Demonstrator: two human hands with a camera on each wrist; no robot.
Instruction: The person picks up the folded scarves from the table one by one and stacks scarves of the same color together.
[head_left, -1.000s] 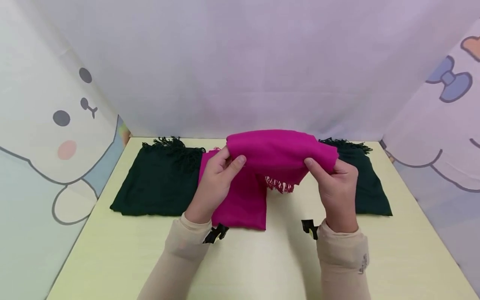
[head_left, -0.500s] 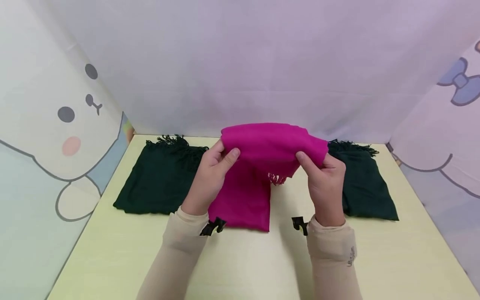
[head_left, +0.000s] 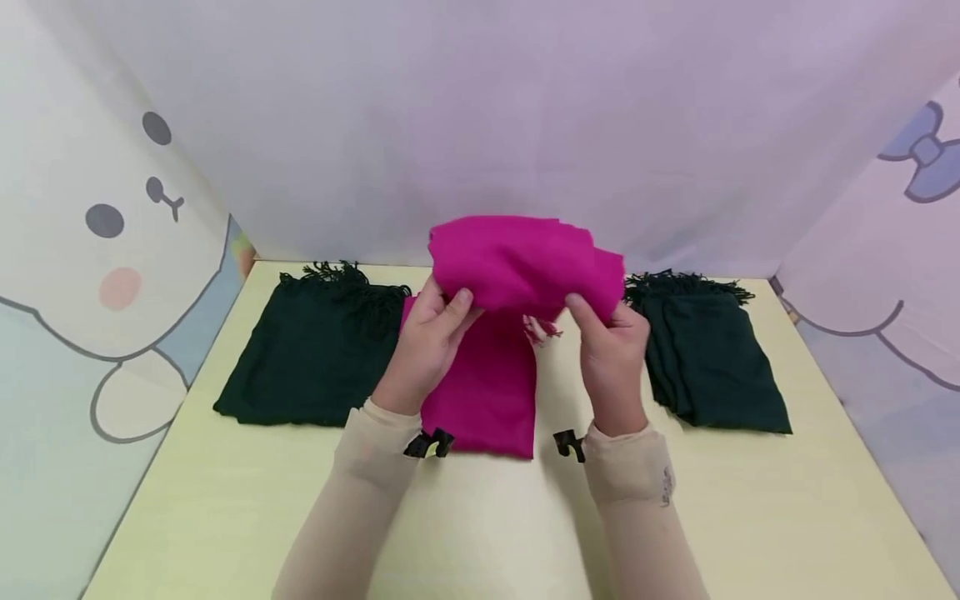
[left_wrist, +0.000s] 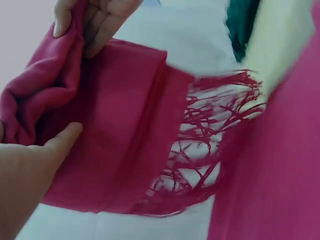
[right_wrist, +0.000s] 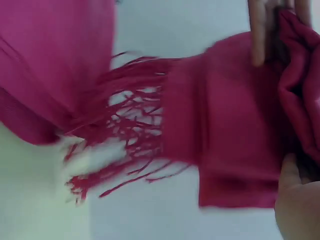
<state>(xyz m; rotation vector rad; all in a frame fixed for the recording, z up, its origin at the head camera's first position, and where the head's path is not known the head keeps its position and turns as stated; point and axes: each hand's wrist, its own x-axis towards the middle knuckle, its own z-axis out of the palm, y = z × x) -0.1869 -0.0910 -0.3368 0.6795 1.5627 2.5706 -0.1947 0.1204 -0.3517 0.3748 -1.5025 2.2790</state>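
Both hands hold up a folded magenta scarf (head_left: pixel 517 258) above the table, one at each end. My left hand (head_left: pixel 429 350) grips its left end, thumb on the near side and fingers behind. At the right end, my right hand (head_left: pixel 611 362) grips the cloth the same way. Fringe (left_wrist: pixel 200 135) hangs from the scarf's lower end, plain in both wrist views. Beneath and behind the left hand lies a second magenta cloth (head_left: pixel 483 400), flat on the table; whether it joins the held scarf cannot be told.
A folded dark green scarf (head_left: pixel 315 358) lies on the left of the pale yellow table (head_left: pixel 480 533), its fringe toward the back. Another dark green scarf (head_left: pixel 720 358) lies on the right. A whitish curtain (head_left: pixel 487 125) hangs behind the table.
The held magenta scarf has risen and shifted left. The right hand has come closer to the left one, and more of the right green scarf shows.
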